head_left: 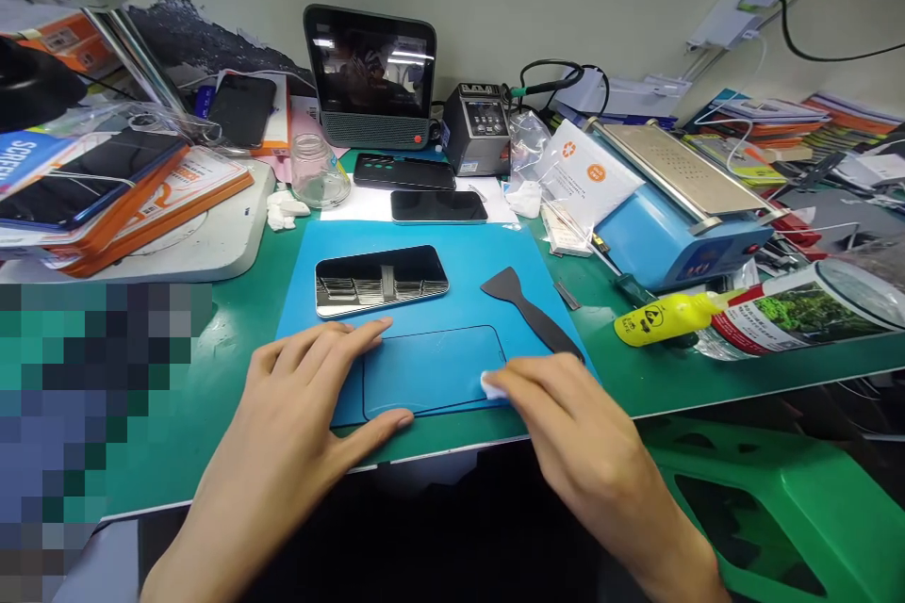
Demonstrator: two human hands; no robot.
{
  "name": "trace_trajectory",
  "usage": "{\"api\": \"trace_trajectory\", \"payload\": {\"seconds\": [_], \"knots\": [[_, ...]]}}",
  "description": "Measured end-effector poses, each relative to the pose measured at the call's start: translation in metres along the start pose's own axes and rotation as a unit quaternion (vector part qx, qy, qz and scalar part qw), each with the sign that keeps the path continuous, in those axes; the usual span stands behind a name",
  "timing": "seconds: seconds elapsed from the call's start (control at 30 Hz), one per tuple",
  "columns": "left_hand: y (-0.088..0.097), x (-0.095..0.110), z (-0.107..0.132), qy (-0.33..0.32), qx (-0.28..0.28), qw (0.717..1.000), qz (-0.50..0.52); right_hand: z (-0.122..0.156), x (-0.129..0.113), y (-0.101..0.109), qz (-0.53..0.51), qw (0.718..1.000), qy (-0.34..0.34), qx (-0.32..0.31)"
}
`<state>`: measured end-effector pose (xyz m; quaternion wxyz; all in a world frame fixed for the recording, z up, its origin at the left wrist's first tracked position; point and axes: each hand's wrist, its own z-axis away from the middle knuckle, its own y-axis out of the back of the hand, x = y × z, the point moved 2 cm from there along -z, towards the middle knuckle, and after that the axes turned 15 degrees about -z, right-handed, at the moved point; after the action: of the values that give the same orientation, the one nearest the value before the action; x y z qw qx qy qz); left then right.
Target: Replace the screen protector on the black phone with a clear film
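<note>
A thin clear rectangular sheet lies on the blue work mat near the front edge of the green table. My left hand rests flat with fingers spread on the sheet's left end, thumb along its front edge. My right hand pinches a small white wad and presses it on the sheet's right end. Behind the sheet, a phone with a glossy reflecting face lies flat on the mat. A black plastic spatula lies on the mat's right side, just beyond my right hand.
Two dark phones lie on white paper behind the mat, near a glass jar, a small screen and a soldering station. A blue heating machine, a yellow bottle and a tub sit right. Stacked boxes sit left.
</note>
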<state>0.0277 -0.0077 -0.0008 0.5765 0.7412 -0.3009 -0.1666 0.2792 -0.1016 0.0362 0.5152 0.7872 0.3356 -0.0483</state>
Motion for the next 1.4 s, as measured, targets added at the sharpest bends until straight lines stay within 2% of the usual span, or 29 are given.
{"api": "trace_trajectory", "payload": {"seconds": [0.1,0.27,0.53,0.93,1.13,1.2,1.27,1.33,1.4], "knots": [[0.001,0.000,-0.001,-0.001,0.003,1.000,0.003,-0.023,0.012,-0.010,0.025,0.999,-0.006,0.027],[0.002,0.001,-0.003,0.005,-0.001,1.000,0.010,-0.049,0.018,-0.028,0.081,0.995,0.025,-0.041],[0.004,-0.001,-0.002,0.004,-0.005,1.000,0.009,-0.036,0.006,-0.027,0.142,0.987,0.040,-0.065],[0.003,0.001,-0.001,0.008,0.009,1.000,0.003,-0.005,-0.017,-0.016,0.097,0.993,0.039,-0.048],[0.001,0.001,-0.001,0.001,0.020,1.000,-0.001,0.008,-0.016,-0.007,0.053,0.996,0.036,-0.066],[0.000,-0.001,0.000,-0.005,0.027,1.000,-0.001,0.005,-0.011,-0.002,0.004,0.998,0.025,-0.052],[-0.002,-0.004,0.001,-0.015,0.029,0.999,0.003,-0.005,-0.006,0.000,-0.029,1.000,0.000,-0.008],[-0.002,-0.007,0.003,-0.024,0.023,0.999,0.013,-0.019,-0.002,-0.004,-0.026,0.999,-0.019,0.031],[-0.003,-0.011,0.004,-0.034,0.015,0.999,0.027,-0.034,0.000,-0.013,-0.003,0.999,-0.025,0.032]]}}
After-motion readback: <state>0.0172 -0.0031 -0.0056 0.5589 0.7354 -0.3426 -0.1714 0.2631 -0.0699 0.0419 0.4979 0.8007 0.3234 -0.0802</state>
